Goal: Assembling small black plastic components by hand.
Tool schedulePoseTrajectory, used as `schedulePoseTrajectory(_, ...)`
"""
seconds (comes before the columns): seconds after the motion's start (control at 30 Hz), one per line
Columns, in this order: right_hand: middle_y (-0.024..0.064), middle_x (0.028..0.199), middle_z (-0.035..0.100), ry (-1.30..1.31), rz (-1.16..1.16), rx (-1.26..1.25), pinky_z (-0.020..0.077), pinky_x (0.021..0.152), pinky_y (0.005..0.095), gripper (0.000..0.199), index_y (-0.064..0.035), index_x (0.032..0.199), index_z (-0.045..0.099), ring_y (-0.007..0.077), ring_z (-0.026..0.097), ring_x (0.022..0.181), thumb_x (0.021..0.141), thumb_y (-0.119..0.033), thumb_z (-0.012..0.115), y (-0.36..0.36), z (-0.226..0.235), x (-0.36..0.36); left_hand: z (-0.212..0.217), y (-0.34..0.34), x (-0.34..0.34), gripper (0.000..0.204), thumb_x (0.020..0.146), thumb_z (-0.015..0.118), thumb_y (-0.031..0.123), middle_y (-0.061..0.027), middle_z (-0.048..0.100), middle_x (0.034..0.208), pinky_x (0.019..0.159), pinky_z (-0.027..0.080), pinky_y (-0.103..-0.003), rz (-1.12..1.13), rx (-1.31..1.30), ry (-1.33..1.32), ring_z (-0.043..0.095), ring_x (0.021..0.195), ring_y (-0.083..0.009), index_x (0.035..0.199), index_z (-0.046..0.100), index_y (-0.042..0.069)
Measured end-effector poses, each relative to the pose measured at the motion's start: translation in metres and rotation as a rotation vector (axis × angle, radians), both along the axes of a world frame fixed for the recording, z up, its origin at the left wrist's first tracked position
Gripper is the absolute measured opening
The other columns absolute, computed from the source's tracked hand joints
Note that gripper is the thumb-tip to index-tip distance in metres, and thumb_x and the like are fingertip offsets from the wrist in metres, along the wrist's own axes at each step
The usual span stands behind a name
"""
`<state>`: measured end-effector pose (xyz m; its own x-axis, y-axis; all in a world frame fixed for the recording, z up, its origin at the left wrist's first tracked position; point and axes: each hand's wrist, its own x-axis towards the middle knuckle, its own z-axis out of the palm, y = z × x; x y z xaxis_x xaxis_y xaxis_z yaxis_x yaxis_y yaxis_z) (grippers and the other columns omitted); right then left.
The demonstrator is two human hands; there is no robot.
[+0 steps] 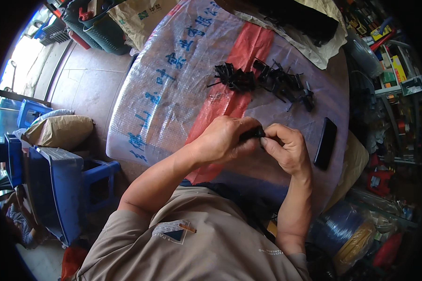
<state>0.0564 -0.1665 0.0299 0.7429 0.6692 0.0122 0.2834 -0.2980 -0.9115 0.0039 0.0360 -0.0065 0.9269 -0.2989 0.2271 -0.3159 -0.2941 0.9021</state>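
Note:
Over the near part of the covered table, my left hand (229, 136) is closed around a small black part (252, 134), mostly hidden by the fingers. My right hand (286, 146) pinches the right end of that part between thumb and forefinger, so the two hands meet there. Farther out on the sheet lie two loose heaps of black plastic-looking pieces: one heap (235, 78) on the red stripe, another heap (286, 84) just right of it. Their exact kind is too small to make out.
A translucent woven plastic sheet (169, 103) with a red band covers the table. A dark phone (325, 143) lies at its right edge. Brown paper with a long black object (309, 21) is at the far right. Blue bins and a blue stool (101, 180) stand left; crowded shelves line the right.

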Motion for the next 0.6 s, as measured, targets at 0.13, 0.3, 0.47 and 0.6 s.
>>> schedulePoseTrajectory(0.13,0.0040,0.073,0.059,0.029,0.030,-0.048,0.0433,0.060,0.0244,0.005,0.0008,0.088,0.062,0.0088,0.053,0.065,0.085,-0.003,0.064,0.022,0.001,0.004,0.007,0.017,-0.005,0.033,0.084,0.062,0.019,-0.0163,0.061,0.084,0.071,0.049,-0.036,0.084,-0.048,0.060,0.062,0.075,-0.0264,0.108,0.058,-0.003)
schedulePoseTrajectory(0.3,0.0065,0.082,0.060,-0.300,0.037,0.048,0.0443,0.061,0.0254,0.011,0.0009,0.093,0.062,0.0131,0.056,0.067,0.082,0.001,0.064,0.078,0.014,0.026,0.019,0.066,0.003,0.029,0.081,0.063,0.012,-0.0014,0.063,0.081,0.061,0.044,-0.023,0.311,-0.374,0.190,0.053,0.069,-0.0061,0.107,0.064,-0.002)
schedulePoseTrajectory(0.47,0.0167,0.109,0.061,-0.875,0.155,-0.260,0.0448,0.091,0.0407,0.037,-0.0009,0.112,0.061,0.0352,0.054,0.103,0.076,0.001,0.055,0.095,-0.020,0.087,0.025,0.195,0.019,0.034,0.085,0.058,0.021,-0.0064,0.069,0.084,0.062,0.047,-0.023,0.676,-0.150,-0.017,0.060,0.070,-0.0095,0.109,0.064,-0.003)
schedulePoseTrajectory(0.6,0.0146,0.100,0.061,-0.800,0.186,-0.244,0.0462,0.087,0.0404,0.030,-0.0018,0.106,0.064,0.0340,0.056,0.100,0.076,0.001,0.063,0.091,-0.017,0.081,-0.012,0.286,0.027,0.043,0.083,0.067,0.030,-0.0161,0.069,0.105,0.088,0.050,-0.034,0.875,0.316,-0.188,0.066,0.098,-0.0251,0.119,0.063,0.007)
